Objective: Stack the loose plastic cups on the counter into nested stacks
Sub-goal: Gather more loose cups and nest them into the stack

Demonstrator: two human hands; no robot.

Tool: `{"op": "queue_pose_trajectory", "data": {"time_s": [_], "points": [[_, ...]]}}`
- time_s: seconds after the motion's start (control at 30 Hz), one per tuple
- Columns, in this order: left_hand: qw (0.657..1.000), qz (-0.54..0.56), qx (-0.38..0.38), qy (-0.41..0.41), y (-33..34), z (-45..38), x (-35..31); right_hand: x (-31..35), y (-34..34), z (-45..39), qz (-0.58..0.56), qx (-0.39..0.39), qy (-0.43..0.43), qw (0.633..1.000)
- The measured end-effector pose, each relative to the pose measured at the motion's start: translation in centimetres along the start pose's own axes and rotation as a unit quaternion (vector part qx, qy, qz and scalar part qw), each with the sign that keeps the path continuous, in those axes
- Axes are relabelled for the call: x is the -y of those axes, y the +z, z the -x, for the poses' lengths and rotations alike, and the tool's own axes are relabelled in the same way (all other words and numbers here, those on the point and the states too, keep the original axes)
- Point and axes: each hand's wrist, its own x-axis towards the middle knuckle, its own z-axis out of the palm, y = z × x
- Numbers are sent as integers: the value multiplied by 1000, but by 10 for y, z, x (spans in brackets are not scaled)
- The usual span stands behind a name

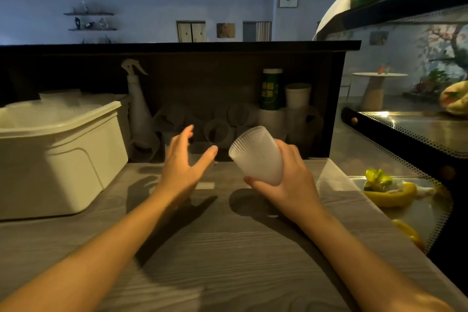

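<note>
Two bare forearms are being shown, reaching in from the lower edge of the head view, and no sleeve is being worn on either as far as the picture reaches. The left hand [181, 167] and the right hand [291, 180] are both being seen uncovered, with nothing being worn on the wrists or on the fingers [188, 132] that can be made out. The nails are being kept short and plain where they are being shown.
</note>
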Motion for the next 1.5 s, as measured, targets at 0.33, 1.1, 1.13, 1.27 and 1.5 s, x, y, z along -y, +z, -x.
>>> {"op": "queue_pose_trajectory", "data": {"time_s": [0.33,1.1,1.13,1.27,1.5], "points": [[959,-174,-23,-223,38,-56,49,-7,5,-5,-1,-10,23,1000],[925,369,-32,-86,-7,-3,-35,5,7,-1,54,20,-13,998],[922,378,-22,-82,-7,1,-38,7,7,0,62,21,-21,998],[930,361,8,-64,-1,12,-45,10,9,1,83,17,-55,995],[928,369,-5,-47,1,19,-51,17,14,2,60,26,-72,995]]}}
